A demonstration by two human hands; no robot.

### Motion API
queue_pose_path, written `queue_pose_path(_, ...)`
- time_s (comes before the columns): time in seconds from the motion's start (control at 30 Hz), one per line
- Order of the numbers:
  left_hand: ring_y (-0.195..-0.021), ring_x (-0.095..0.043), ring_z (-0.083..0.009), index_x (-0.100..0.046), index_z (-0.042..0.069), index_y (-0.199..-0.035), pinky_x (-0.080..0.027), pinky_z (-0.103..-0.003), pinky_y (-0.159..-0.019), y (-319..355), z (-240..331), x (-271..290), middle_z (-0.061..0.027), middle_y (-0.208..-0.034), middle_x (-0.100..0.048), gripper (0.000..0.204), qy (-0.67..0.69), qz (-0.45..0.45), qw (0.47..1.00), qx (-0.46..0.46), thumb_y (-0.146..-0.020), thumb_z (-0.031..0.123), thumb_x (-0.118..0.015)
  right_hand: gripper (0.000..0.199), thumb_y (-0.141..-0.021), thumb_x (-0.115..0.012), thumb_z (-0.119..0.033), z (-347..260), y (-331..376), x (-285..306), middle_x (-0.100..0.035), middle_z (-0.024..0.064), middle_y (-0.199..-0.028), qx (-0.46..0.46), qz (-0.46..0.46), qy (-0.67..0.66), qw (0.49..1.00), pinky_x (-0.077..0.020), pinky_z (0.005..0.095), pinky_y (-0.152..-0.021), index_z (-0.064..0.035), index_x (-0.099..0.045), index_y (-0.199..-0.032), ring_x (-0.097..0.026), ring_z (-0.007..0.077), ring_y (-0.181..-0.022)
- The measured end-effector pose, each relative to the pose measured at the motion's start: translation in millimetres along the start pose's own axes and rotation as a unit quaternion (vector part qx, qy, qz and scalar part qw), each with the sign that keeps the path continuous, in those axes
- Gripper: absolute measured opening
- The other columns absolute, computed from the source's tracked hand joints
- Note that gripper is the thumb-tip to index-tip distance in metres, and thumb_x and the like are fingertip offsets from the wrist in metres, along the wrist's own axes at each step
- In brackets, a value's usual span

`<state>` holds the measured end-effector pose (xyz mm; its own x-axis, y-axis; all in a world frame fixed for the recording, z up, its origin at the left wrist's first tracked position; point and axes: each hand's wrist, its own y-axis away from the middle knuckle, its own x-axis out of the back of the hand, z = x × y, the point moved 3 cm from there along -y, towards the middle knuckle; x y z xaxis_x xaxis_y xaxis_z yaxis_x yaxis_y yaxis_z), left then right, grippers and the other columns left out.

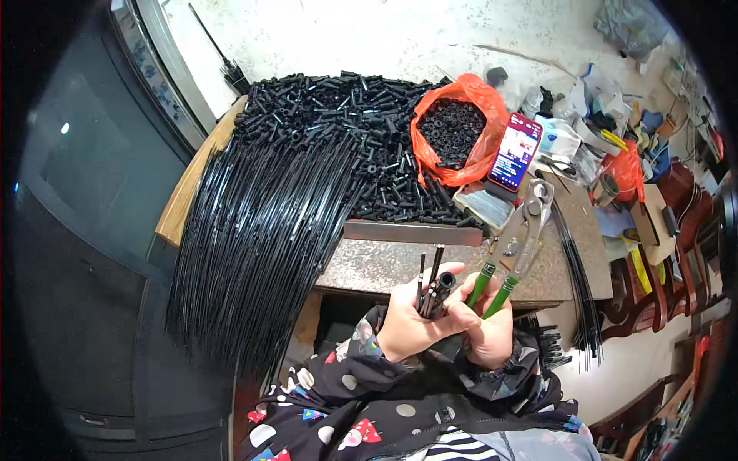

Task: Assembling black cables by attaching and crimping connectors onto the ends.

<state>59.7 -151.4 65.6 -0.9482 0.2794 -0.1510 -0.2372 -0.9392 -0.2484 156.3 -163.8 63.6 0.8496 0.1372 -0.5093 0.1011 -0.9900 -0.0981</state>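
Left hand [406,326] clamps rods [429,288]; right hand [492,330] grips pliers [523,230], jaws apart at 1 o'clock. Best steady the bundle, feed one rod squarely.

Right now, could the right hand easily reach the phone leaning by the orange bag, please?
Probably not freely: the right hand grips green-handled pliers, whose jaws already point toward the phone; nothing else blocks the way.

Both hands [450,319] closed, pressed together
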Motion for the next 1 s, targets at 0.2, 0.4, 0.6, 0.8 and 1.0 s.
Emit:
queue_pose_path(0.2,-0.052,-0.040,-0.0021,-0.036,-0.005,-0.103,-0.032,-0.016,-0.048,5.3,1.0,1.5,0.0035,-0.058,-0.045,0.061,-0.011,-0.009,1.000,-0.015,-0.055,0.015,-0.068,0.019,-0.064,-0.055,0.001,-5.0,4.3,-6.0,-0.049,0.0035,-0.068,-0.008,0.011,0.031,0.999,-0.0393,0.0212,-0.061,-0.0022,-0.041,-0.077,-0.048,0.0100,-0.064)
queue_pose_path(0.4,-0.055,-0.038,-0.0033,-0.033,-0.004,-0.105,-0.035,-0.016,-0.054,3.7,-7.0,0.2,-0.0001,-0.064,-0.045,0.060,-0.082,0.075,0.991,-0.071,-0.058,0.017,-0.065,0.019,-0.068,-0.054,-0.010,2.2,10.2,2.1,-0.047,0.0051,-0.069,0.141,0.038,0.209,0.967,-0.0369,0.0211,-0.059,-0.0005,-0.039,-0.077,-0.045,0.0097,-0.064)
queue_pose_path(0.6,-0.046,-0.031,-0.0014,-0.040,-0.002,-0.102,-0.025,-0.015,-0.044,-1.5,8.9,4.9,0.0067,-0.049,-0.035,0.053,0.013,-0.104,0.994,-0.016,-0.056,0.006,-0.065,0.025,-0.060,-0.057,0.002,-19.2,-10.9,0.8,-0.045,0.0025,-0.064,0.023,-0.056,0.145,0.988,-0.0355,0.0199,-0.049,-0.0023,-0.042,-0.079,-0.044,0.0076,-0.055)
queue_pose_path(0.8,-0.038,-0.033,-0.0039,-0.032,-0.003,-0.105,-0.026,-0.017,-0.036,1.9,8.4,65.1,0.0044,-0.046,-0.037,0.058,0.177,0.075,0.978,-0.077,-0.054,0.000,-0.062,0.011,-0.075,-0.041,-0.009,-18.1,9.8,22.7,-0.048,0.0042,-0.063,-0.309,-0.192,0.202,0.909,-0.0367,0.0185,-0.044,0.0004,-0.041,-0.080,-0.045,0.0072,-0.048)
queue_pose_path(1.0,-0.048,-0.034,-0.0040,-0.050,0.003,-0.083,-0.027,-0.018,-0.043,10.2,20.0,55.4,0.0053,-0.053,-0.036,0.044,-0.074,0.014,0.997,0.012,-0.046,0.015,-0.071,0.024,-0.075,-0.041,-0.007,0.4,43.8,6.1,-0.049,0.0030,-0.073,-0.240,-0.318,0.283,0.873,-0.0383,0.0191,-0.052,0.0003,-0.041,-0.098,-0.046,0.0062,-0.059)
